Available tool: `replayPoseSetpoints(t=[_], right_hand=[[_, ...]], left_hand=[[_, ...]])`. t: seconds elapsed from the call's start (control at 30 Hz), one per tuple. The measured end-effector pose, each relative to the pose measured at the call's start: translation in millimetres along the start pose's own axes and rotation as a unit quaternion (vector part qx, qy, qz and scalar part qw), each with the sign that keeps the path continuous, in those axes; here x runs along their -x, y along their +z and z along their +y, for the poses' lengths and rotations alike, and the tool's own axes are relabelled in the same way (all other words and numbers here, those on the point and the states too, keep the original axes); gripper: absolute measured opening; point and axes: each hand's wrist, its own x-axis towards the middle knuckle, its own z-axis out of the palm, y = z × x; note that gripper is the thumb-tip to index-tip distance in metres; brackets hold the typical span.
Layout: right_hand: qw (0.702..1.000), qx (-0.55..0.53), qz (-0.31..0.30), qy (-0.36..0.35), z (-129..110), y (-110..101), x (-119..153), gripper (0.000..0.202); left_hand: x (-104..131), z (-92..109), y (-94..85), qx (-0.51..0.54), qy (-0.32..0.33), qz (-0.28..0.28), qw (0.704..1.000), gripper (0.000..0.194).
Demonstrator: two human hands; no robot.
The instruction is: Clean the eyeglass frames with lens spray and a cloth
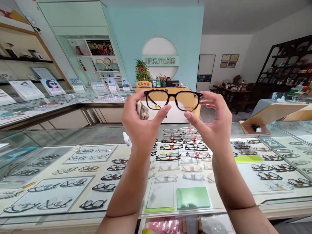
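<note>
A pair of eyeglasses (172, 96) with a dark frame and clear lenses is raised in front of me, above the glass counter, between both my hands. My left hand (142, 128) is closed on its left side, the thumb under the left lens. A crumpled beige cloth (143, 111) is also tucked in that hand. At the other end, my right hand (215, 125) grips near the right hinge, with its thumb below the right lens. Faint lettering shows on the right lens. Part of a folded-back temple is visible through the left lens.
Rows of eyeglasses (168, 157) lie inside the glass display counter (126, 213). A small white bottle (127, 139) stands beyond my left forearm. On the counter, a tilted wooden-framed mirror stand (263, 117) is to the right. A green pad (193, 197) lies near the front.
</note>
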Motion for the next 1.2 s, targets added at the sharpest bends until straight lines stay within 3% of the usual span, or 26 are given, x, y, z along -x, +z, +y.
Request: replayPoseSetpoints(t=[0.23, 0.47, 0.87, 1.2], right_hand=[[1.0, 0.009, -0.007, 0.015, 4, -1, -2, 0.046], [0.999, 0.035, -0.004, 0.014, 5, -4, -2, 0.044], [0.998, 0.047, -0.004, 0.038, 2, -2, -1, 0.043], [0.998, 0.046, 0.001, 0.039, -8, -2, 0, 0.042]], left_hand=[[-7, 7, -15.4, -0.013, -0.044, -0.086, 0.995, 0.063], [-13, 11, -32.5, -0.045, -0.018, -0.091, 0.995, 0.059], [-9, 15, -25.7, -0.033, -0.089, -0.094, 0.991, 0.06], [-14, -6, -26.9, -0.006, -0.124, -0.154, 0.98, 0.053]])
